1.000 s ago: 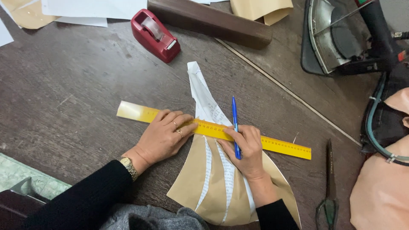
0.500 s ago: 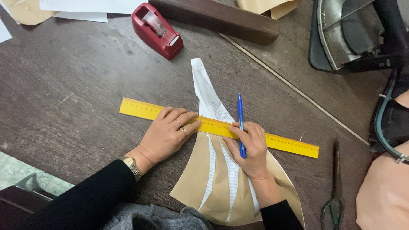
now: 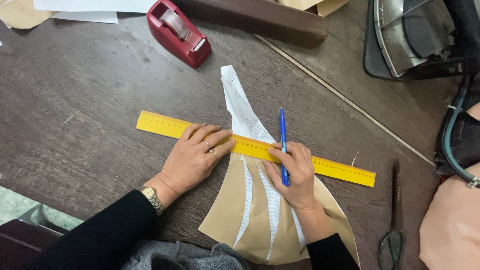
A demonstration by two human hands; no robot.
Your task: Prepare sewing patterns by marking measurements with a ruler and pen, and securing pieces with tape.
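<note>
Ruler (image 3: 255, 148) lay straight across the tan pattern (image 3: 260, 215), already lined up. Left hand (image 3: 195, 157) pressed flat on the ruler, holding nothing; right hand (image 3: 297, 175) gripped a blue pen (image 3: 283, 145) at the ruler's edge. No line visible along that edge, so marking probably wasn't done yet.

Soft, even light is falling across the dark bench (image 3: 75, 90), casting faint shadows. Everything is showing sharp, without glare or blur.

Left hand (image 3: 195, 157) lies flat, palm down, fingers extended rightward. Right hand (image 3: 297, 175) rests nearby, fingers curled, both forearms entering from the near edge.
</note>
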